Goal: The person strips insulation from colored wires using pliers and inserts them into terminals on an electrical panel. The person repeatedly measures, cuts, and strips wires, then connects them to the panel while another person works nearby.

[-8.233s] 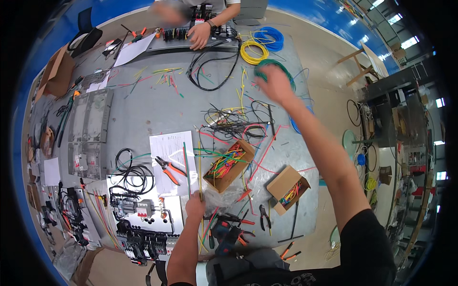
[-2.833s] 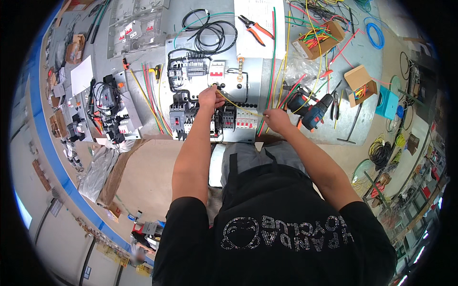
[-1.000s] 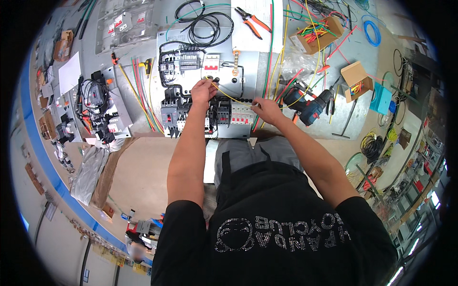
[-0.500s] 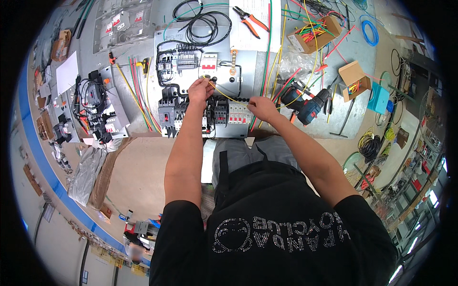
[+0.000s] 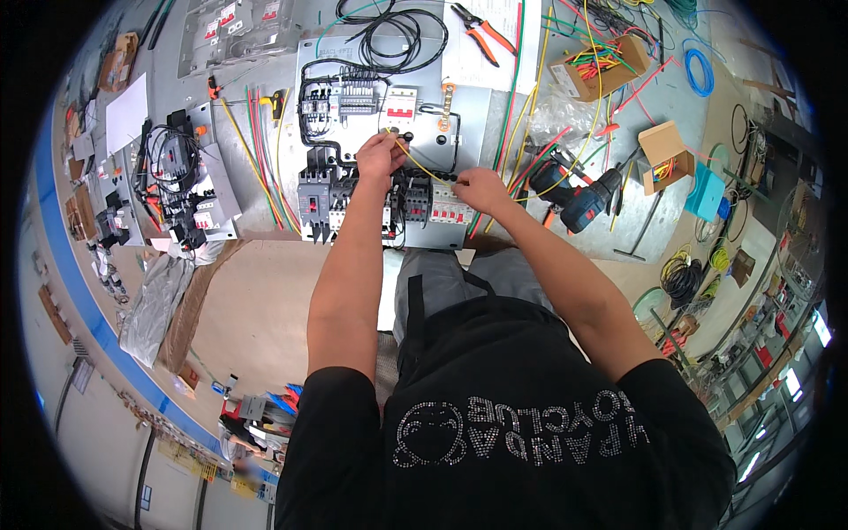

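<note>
A yellow wire (image 5: 426, 168) runs slantwise between my hands, above a metal mounting plate (image 5: 470, 132) fitted with electrical parts. My left hand (image 5: 378, 157) pinches it near its end, just below a breaker with red switches (image 5: 401, 104). Farther along, the fingertips of my right hand (image 5: 480, 189) are closed on the same wire, over a row of small white breakers (image 5: 450, 208). A dark moulded-case breaker (image 5: 313, 205) sits at the plate's near left corner. Behind my left hand are a grey terminal block (image 5: 358, 95) and black wiring; my left forearm hides some front-row parts.
Right of the plate lie a cordless drill (image 5: 583, 201), loose coloured wires and a cardboard box of wire pieces (image 5: 609, 69). Orange-handled pliers (image 5: 484, 35) rest on paper at the back. To the left is another wired assembly (image 5: 181, 172). A coiled black cable (image 5: 389, 40) tops the plate.
The whole view has shifted slightly. My right hand has come a little to the left over the white breakers, while my left hand keeps its pinch in the same spot.
</note>
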The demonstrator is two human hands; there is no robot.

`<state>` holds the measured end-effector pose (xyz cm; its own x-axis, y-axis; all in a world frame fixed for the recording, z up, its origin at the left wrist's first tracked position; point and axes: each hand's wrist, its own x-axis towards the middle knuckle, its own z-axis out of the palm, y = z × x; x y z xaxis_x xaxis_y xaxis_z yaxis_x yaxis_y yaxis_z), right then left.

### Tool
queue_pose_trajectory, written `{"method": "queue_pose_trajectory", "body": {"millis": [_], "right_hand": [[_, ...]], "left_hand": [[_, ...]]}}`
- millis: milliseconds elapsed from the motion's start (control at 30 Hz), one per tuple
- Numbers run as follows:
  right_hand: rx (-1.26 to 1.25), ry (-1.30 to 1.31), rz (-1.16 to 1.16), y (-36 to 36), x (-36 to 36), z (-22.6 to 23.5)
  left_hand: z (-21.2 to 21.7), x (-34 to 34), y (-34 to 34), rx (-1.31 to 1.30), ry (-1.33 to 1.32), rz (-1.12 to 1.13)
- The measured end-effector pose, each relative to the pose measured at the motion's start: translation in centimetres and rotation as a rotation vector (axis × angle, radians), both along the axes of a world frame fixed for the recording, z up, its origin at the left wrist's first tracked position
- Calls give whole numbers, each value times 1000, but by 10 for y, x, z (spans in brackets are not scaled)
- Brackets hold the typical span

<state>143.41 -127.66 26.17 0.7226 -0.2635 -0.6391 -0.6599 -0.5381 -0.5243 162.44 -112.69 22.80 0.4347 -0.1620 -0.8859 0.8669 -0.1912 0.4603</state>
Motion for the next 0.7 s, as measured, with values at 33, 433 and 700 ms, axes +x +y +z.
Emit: {"method": "queue_pose_trajectory", "body": {"millis": [33,433,700], "right_hand": [[30,-14,-11,-1,0,1],[26,52,-7,-23,-41,-1],[25,17,98,-36,-49,-7]], "left_hand": [[-1,-1,1,8,-4,6],[-2,-2,-6,62,-25,17],[-4,-1,-6,78,-25,20]]}}
